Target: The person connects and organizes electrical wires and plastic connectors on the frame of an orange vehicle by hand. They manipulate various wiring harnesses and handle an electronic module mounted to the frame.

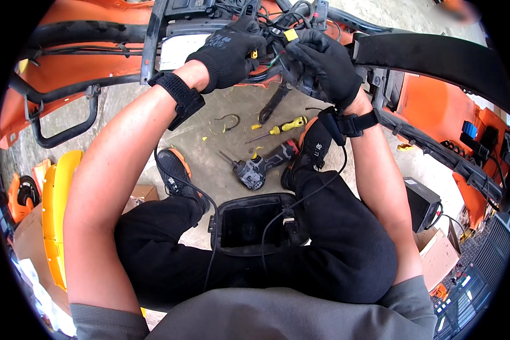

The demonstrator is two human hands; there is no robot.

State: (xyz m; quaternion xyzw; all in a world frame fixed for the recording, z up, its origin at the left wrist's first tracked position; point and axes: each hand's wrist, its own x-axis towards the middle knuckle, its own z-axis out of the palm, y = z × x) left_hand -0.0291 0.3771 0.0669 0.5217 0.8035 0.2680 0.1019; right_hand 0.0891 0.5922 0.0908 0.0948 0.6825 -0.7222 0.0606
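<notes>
My left hand [229,56], in a black knit glove, is closed at the vehicle's wiring, with a small yellow connector [254,54] showing between its fingers. Across from it, my gloved right hand [328,68] pinches thin wires [276,59] at its fingertips; the fingers partly hide them. A square yellow piece [290,35], connector or tape, sits right at those fingertips. Around both hands, a tangle of black cables [283,17] runs over the dark metal frame [154,45]. Each wrist wears a black strap with a cable.
On the concrete floor lie a yellow screwdriver [286,126] and a cordless driver [255,171] with a bit. Between my legs stands an open black plastic housing [249,199]. Orange panels [430,107] flank the frame. A yellow panel [62,215] stands left, a black box [419,204] right.
</notes>
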